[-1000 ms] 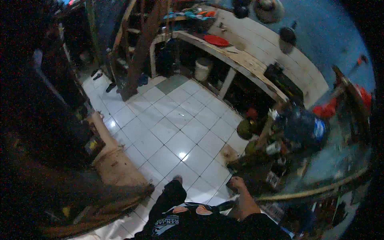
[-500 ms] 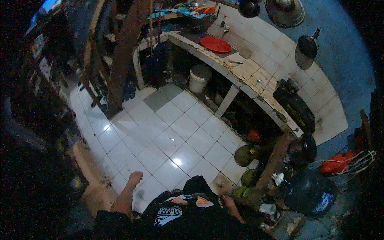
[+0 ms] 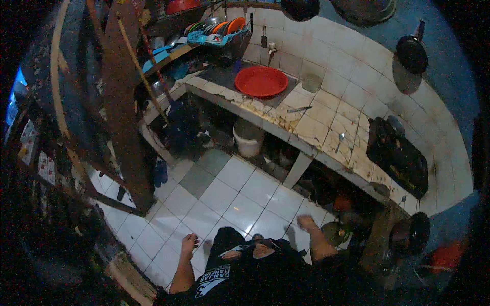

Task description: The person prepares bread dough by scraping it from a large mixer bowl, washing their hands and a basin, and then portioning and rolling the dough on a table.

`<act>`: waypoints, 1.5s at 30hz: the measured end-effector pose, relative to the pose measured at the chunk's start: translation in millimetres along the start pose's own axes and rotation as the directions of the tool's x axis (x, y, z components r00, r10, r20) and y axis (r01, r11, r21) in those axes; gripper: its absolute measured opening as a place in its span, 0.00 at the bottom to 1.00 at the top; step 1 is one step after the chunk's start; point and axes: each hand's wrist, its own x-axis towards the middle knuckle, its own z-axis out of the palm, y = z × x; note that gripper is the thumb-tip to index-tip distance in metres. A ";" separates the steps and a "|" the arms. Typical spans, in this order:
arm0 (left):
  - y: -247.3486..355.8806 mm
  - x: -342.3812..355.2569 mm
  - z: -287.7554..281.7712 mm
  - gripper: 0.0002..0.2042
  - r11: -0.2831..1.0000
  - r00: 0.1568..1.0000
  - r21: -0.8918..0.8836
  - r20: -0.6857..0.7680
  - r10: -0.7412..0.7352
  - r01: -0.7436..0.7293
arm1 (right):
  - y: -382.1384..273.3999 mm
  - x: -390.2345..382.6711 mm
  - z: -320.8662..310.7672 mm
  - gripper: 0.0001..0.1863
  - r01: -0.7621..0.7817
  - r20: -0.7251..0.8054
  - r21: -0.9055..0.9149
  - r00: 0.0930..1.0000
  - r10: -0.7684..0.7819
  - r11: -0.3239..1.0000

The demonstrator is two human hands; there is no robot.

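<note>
My left hand [image 3: 190, 244] hangs over the white tiled floor [image 3: 196, 217], its fingers loosely bent and a little apart, holding nothing. On the other side, my right hand [image 3: 308, 223] is held out above the floor in front of the counter [image 3: 278, 122]; motion blur hides its fingers. Neither hand touches anything that I can see. Ahead, a wide red basin [image 3: 261, 82] rests on the dark part of the tiled counter. To its right lie a thin knife-like tool [image 3: 299, 109] and a spoon [image 3: 341, 141].
A black stove [image 3: 398, 158] occupies the counter's right end. Beneath the counter stands a white bucket [image 3: 248, 138]. A blue dish rack [image 3: 217, 35] with plates is at the back. Wooden posts [image 3: 122, 102] rise at left. A dark pot [image 3: 410, 233] and green round fruit [image 3: 334, 233] sit at right.
I have come closer to the counter, and the basin and dish rack appear nearer. My right hand has swung forward from beside my body. My left hand is still low over the floor.
</note>
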 end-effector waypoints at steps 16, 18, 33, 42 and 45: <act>647.4 404.1 177.6 0.27 0.446 0.640 0.461 0.497 0.586 -0.767 | 4.3 616.5 -434.5 0.09 0.016 0.110 0.946 0.923 0.368 -0.323; 730.2 420.1 267.4 0.27 0.291 0.509 0.427 0.597 0.620 -0.856 | 54.6 653.3 -409.5 0.08 0.139 -0.003 0.924 0.934 0.357 -0.356; 973.7 651.0 680.2 0.31 -0.174 0.170 0.312 0.817 0.552 -0.934 | 144.2 804.2 -381.8 0.26 -0.593 0.075 0.704 0.608 0.790 0.390; 995.3 657.6 726.3 0.16 -0.433 0.129 0.366 0.865 0.485 -0.824 | 146.6 802.6 -374.7 0.20 -0.483 -0.146 0.761 0.522 0.840 0.432; 1000.2 653.7 731.0 0.13 -0.430 0.250 0.448 0.862 0.442 -0.784 | 140.4 798.6 -382.9 0.20 -0.334 -0.115 0.877 0.552 0.826 0.345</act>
